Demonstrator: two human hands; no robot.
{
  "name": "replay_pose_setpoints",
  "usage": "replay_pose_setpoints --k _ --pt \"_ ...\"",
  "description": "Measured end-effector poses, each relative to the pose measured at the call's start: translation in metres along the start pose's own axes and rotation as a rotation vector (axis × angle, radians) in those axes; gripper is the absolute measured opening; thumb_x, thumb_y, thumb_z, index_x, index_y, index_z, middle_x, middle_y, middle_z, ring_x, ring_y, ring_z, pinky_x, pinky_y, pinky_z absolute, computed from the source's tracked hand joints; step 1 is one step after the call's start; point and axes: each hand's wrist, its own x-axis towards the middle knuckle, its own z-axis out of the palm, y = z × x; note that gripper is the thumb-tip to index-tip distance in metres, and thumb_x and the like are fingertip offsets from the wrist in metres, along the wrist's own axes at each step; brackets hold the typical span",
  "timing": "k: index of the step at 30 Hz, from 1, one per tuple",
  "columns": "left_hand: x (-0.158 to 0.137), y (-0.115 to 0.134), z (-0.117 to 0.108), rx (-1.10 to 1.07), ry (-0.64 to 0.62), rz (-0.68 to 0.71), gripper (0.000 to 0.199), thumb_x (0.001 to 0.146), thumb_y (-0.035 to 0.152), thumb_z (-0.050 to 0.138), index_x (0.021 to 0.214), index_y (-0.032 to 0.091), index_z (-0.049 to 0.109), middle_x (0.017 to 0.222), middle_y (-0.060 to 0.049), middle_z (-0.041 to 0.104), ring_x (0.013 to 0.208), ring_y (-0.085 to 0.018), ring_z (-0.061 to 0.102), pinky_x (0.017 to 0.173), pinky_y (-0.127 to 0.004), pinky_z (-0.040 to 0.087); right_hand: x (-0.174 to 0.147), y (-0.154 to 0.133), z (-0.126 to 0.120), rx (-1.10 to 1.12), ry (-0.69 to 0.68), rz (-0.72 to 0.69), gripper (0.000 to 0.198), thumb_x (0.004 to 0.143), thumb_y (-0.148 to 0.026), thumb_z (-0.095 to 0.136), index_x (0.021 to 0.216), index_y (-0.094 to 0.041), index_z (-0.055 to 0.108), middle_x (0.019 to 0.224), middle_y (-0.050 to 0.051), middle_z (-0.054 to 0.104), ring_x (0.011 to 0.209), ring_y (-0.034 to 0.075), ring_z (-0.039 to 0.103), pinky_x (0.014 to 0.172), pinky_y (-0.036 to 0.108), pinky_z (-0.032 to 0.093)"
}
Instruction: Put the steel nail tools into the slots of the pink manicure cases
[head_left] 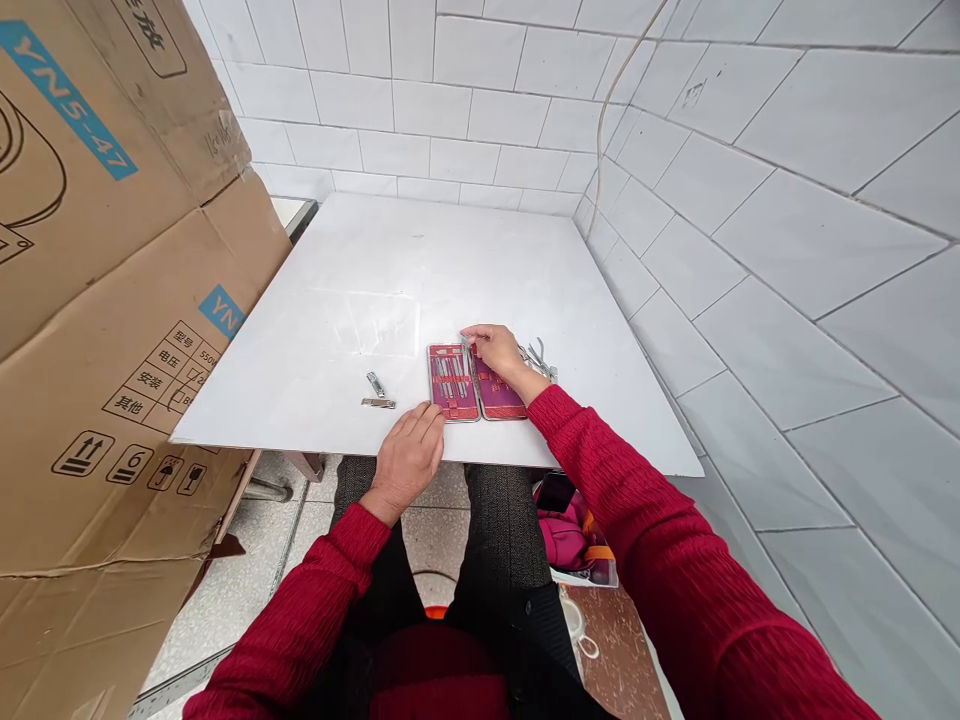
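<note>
A manicure case [454, 408] lies unfolded on the white table, red and purple inside with a metal rim. Several slim metal tools [451, 375] sit under a strap in its left half. My right hand [495, 350] is over the case near its far edge, fingers pinched together; what they hold is too small to make out. My left hand [409, 450] lies flat at the case's near left corner, fingers stretched out. To the left are two nail clippers, one angled [376, 384] and one crosswise [378, 403]. Metal plier-like tools [538, 358] lie beyond my right wrist, partly hidden.
The white table [465, 250] meets tiled walls [510, 110] at the back and right. A large cardboard box [112, 300] stands along the left side. Below the table on the right is a pink bag [564, 540]. A cable [600, 130] hangs in the corner.
</note>
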Motion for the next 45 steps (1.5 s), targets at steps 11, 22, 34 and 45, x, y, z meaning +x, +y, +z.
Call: replay_pose_setpoints --k 11,22,34,45 --pt "0.001 0.000 0.000 0.007 -0.001 -0.003 0.037 0.100 0.015 0.046 0.133 0.016 0.061 0.132 -0.014 0.069 0.130 -0.027 0.061 0.108 -0.047 0.053 -0.021 0.003 0.006 -0.118 0.080 -0.156 0.041 0.084 -0.005 0.043 0.086 -0.021 0.080 0.094 0.004 0.071 0.086 0.018 0.065 0.086 0.033 0.054" --pt "0.002 0.001 -0.001 0.030 0.024 0.011 0.032 0.100 0.014 0.047 0.127 0.014 0.064 0.130 -0.014 0.070 0.128 -0.028 0.063 0.107 -0.046 0.054 -0.032 0.004 0.008 -0.237 0.074 -0.278 0.043 0.088 -0.003 0.040 0.096 -0.019 0.079 0.099 0.006 0.067 0.089 0.018 0.062 0.081 0.032 0.051" --pt "0.000 0.000 0.001 -0.019 -0.002 -0.008 0.039 0.099 0.015 0.046 0.135 0.017 0.060 0.135 -0.014 0.068 0.133 -0.028 0.060 0.110 -0.048 0.052 -0.058 -0.006 0.008 -0.413 0.014 -0.336 0.045 0.089 -0.004 0.043 0.111 -0.023 0.077 0.120 0.006 0.066 0.111 0.022 0.058 0.091 0.032 0.049" --pt "-0.001 0.001 0.001 -0.036 -0.002 -0.020 0.037 0.100 0.016 0.046 0.133 0.017 0.062 0.135 -0.014 0.067 0.134 -0.028 0.059 0.110 -0.048 0.051 -0.071 -0.010 0.008 -0.530 -0.003 -0.384 0.048 0.087 -0.002 0.042 0.116 -0.021 0.076 0.124 0.009 0.067 0.116 0.025 0.055 0.096 0.037 0.048"
